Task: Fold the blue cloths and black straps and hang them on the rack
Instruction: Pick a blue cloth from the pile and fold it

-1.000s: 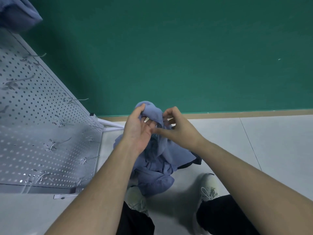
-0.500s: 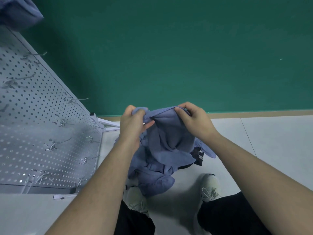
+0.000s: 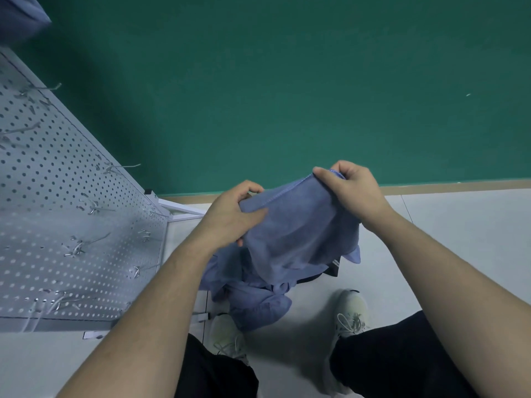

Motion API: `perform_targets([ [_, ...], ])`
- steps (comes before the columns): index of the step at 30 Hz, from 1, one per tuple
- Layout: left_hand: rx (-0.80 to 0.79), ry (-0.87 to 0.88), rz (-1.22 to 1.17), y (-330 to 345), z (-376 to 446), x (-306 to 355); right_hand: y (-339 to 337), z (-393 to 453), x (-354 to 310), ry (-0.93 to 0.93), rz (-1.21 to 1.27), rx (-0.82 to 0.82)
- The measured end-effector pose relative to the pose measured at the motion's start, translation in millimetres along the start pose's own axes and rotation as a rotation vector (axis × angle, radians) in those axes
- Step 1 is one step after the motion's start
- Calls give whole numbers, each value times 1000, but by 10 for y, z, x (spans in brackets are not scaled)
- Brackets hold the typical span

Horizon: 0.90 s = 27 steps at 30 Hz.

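At far left a perforated rack (image 3: 57,225) with wire hooks (image 3: 123,167) is seen standing on the floor (image 3: 459,239). The left hand (image 3: 230,216) is closed on the left end of a blue cloth (image 3: 296,231), thumb on top. The cloth's stitched top edge is stretched up to the right hand (image 3: 350,188), where it is pinched at the corner. Below the held cloth, a pile of blue cloths (image 3: 255,303) lies on the floor between two shoes (image 3: 352,311), with a black strap (image 3: 333,268) partly showing.
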<state>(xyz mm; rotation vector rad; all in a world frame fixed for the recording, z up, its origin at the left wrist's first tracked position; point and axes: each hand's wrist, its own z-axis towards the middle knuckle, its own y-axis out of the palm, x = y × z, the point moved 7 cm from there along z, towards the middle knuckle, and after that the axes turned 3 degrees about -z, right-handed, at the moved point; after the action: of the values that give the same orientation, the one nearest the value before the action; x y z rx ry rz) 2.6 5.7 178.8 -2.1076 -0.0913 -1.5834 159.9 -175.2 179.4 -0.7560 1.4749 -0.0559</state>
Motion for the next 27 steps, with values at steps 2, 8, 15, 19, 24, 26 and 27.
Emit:
perform_targets([
  [2,75,-9,25,-59,32,-18,-26,-5,32,33,-67,-20],
  [8,158,-12,-107,-163,65,-76,-35,-46,116,39,-91,-181],
  [15,374,-14,-324,-366,99,-187,-95,-32,322,121,-40,-278],
  [19,463,-64,-439,-459,96,-291,-209,8,384,151,32,-181],
  [24,544,-156,-598,-457,85,-423,-281,42,437,230,126,-9],
  [26,560,-217,-673,-413,95,-475,-246,44,429,251,149,-7],
  [27,560,-252,-698,-384,106,-504,-208,43,429,267,187,-23],
])
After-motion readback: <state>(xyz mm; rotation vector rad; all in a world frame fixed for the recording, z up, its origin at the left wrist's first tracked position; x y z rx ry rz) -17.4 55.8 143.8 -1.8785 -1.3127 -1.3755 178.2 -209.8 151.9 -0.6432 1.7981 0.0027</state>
